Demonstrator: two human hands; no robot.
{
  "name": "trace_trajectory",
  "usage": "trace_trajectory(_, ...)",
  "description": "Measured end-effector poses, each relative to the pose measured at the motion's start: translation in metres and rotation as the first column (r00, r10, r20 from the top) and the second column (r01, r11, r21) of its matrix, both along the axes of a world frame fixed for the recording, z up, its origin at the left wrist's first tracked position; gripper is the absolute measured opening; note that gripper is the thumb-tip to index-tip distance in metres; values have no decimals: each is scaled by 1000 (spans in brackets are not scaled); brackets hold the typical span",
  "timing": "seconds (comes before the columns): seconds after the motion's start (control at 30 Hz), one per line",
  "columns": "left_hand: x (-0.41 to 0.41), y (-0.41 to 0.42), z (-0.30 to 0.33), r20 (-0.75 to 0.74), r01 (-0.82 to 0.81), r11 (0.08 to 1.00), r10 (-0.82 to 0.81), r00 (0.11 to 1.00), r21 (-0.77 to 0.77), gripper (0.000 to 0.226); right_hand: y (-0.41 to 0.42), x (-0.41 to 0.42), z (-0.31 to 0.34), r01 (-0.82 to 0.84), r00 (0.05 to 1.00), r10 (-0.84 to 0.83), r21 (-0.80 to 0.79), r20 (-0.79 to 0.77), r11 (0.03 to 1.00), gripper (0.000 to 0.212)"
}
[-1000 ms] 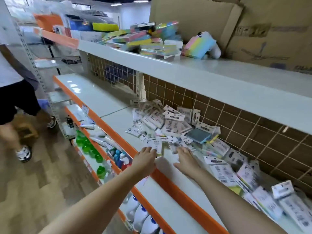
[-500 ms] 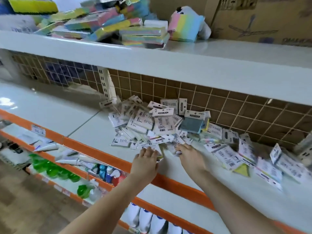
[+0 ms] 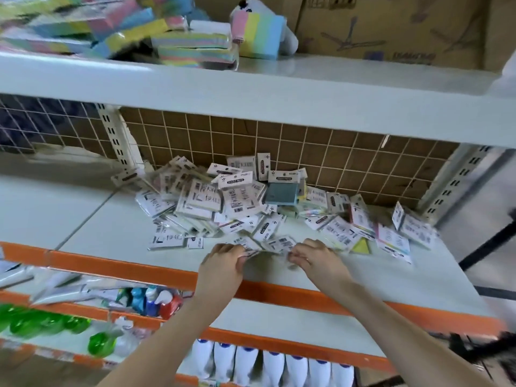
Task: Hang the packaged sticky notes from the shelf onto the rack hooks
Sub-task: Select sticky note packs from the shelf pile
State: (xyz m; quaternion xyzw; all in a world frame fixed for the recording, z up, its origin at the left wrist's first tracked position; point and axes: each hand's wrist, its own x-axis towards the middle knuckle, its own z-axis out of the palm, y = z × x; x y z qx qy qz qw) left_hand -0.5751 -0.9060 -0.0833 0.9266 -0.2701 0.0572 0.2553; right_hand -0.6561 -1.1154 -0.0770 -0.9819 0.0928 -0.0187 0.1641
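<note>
Head view, the only one. We see both bare forearms reaching onto a white shelf (image 3: pixel 391 277) edged in orange. The left hand (image 3: pixel 223 265) is curled, its fingers folded over the near-left corner of a packet of sticky notes (image 3: pixel 279 243) that lies at the front of the heap; the right hand (image 3: pixel 318 259) is likewise curled at the packet's right side, fingertips (image 3: pixel 296 258) bent under or against its edge. Motion blur keeps us from telling whether the packet is lifted or still flat on the shelf, but both hands close on it, neither spread open. Just beyond the hands, away from us, lies the pile of packaged sticky notes (image 3: pixel 223 199), mostly white backing cards with barcodes; it spreads leftward and rightward of the grip and reaches back to the wire grid panel (image 3: pixel 335 152) behind the shelf. A grey-blue pad (image 3: pixel 282 193) sits in the pile, beyond and slightly right of the grip, and a yellow triangular corner (image 3: pixel 360 245) shows just right of the right hand. Above the grip, the upper shelf (image 3: pixel 251 88) carries pastel rainbow sponges (image 3: pixel 259 32) and cardboard boxes (image 3: pixel 391 26). Below the grip, lower shelves hold white bottles (image 3: pixel 245 364) and, to the left, green bottles (image 3: pixel 28 322).
</note>
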Motion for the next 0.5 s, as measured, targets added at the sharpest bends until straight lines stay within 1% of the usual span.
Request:
trace_trajectory(0.07,-2,-3,10,15,-44,989,46,999,-144,17,-9,-4,8,19,1000,-20,19,12,1000,20)
trace_trajectory(0.17,2,-9,25,-19,-53,963,50,999,-264,18,-20,-7,26,106,991,-110,46,72,993,26)
trace_trajectory(0.3,8,-19,43,-67,-60,931,38,997,-360,18,-37,-7,52,229,970,-234,73,66,971,25)
trace_trajectory(0.4,5,-29,53,-121,-13,904,-43,992,-426,22,-48,-11,70,297,954,-298,51,22,954,29)
trace_trajectory(0.5,0,-43,59,-156,15,896,-94,983,-444,22,-57,-28,86,299,952,-301,50,58,953,19)
